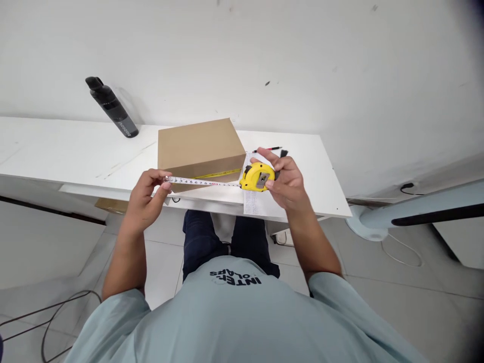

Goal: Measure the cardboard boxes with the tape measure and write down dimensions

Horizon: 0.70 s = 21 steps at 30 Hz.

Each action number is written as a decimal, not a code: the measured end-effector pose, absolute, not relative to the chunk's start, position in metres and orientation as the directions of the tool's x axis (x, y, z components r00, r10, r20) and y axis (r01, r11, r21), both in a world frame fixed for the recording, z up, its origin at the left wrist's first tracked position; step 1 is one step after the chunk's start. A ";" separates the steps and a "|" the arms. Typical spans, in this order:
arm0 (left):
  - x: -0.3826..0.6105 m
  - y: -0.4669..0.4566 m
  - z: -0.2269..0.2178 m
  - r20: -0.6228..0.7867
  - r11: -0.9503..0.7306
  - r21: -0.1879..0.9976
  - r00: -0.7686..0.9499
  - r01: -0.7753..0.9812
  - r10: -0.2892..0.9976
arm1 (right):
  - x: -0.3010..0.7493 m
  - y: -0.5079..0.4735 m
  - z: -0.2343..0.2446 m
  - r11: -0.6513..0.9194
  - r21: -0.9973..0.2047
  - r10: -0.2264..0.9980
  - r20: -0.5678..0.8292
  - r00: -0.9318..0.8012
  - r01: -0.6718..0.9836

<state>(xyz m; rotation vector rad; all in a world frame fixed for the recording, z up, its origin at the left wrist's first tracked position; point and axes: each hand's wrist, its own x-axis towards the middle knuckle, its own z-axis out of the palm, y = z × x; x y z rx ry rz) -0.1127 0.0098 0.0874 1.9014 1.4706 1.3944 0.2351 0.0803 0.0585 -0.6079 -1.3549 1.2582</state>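
My left hand (149, 199) pinches the end of a white measuring blade (204, 182) between thumb and fingers. The blade runs straight across to a yellow tape measure (257, 177), whose case my right hand (289, 184) grips from the right side. Behind the stretched blade lies a closed brown cardboard box (200, 143) on the white table, and a yellow strip shows along its front face. Under and beside the tape case is a sheet of paper (249, 205) with print or writing too small to read, partly covered by my right hand.
A black bottle (112, 107) stands at the back left of the white table (49, 148), near the wall. A pen (273, 148) lies right of the box. A pale blue post (416, 204) and a cable stand off to the right.
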 end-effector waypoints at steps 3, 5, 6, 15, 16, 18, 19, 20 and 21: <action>-0.127 0.014 0.088 0.378 -0.321 0.834 -0.042 0.449 0.925 | 0.252 0.091 0.079 0.413 -0.907 0.800 0.406 -0.442 -0.086; -0.140 0.021 0.084 0.342 -0.283 0.871 -0.082 0.401 0.936 | 0.258 0.100 0.092 0.514 -0.854 0.733 0.392 -0.556 0.076; -0.147 0.026 0.081 0.335 -0.270 0.884 -0.114 0.382 0.935 | 0.259 0.106 0.099 0.557 -0.818 0.709 0.378 -0.596 0.143; -0.179 0.069 0.025 0.334 -0.276 0.942 -0.478 0.189 0.813 | 0.279 0.210 0.111 0.506 -0.779 0.861 0.433 -0.266 0.370; -0.179 0.070 0.020 0.331 -0.278 0.944 -0.480 0.181 0.812 | 0.279 0.218 0.104 0.474 -0.796 0.880 0.438 -0.182 0.377; -0.179 0.071 0.014 0.330 -0.284 0.944 -0.477 0.169 0.814 | 0.272 0.224 0.088 0.429 -0.822 0.897 0.437 -0.068 0.375; -0.179 0.072 0.013 0.331 -0.288 0.944 -0.475 0.163 0.815 | 0.266 0.225 0.079 0.418 -0.828 0.900 0.434 -0.046 0.374; -0.179 0.073 0.013 0.332 -0.291 0.943 -0.472 0.160 0.817 | 0.259 0.223 0.071 0.413 -0.830 0.902 0.431 -0.039 0.375; -0.178 0.074 0.014 0.335 -0.294 0.942 -0.469 0.159 0.817 | 0.252 0.222 0.064 0.413 -0.829 0.901 0.432 -0.036 0.378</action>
